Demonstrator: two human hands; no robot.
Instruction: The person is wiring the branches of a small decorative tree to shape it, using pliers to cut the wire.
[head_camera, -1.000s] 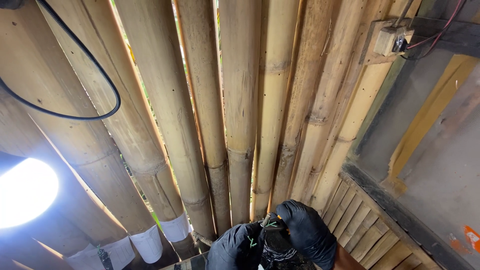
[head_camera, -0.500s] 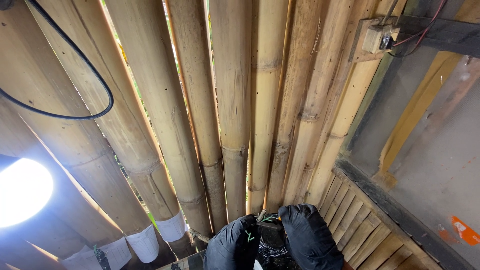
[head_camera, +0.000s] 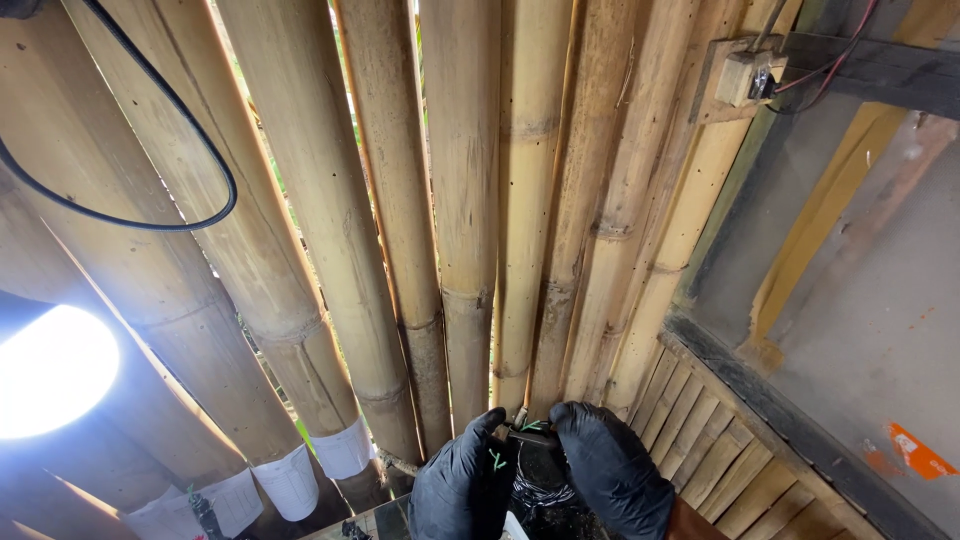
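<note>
Both gloved hands, left hand (head_camera: 462, 485) and right hand (head_camera: 610, 480), pinch a small dark wire-wrapped part (head_camera: 535, 455) near the bamboo poles (head_camera: 465, 200); slippery gloves could let it drop.

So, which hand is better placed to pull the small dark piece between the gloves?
Probably the right hand: its fingertips already pinch the small dark piece, while the left hand only touches its other end beside the bamboo poles.
</note>
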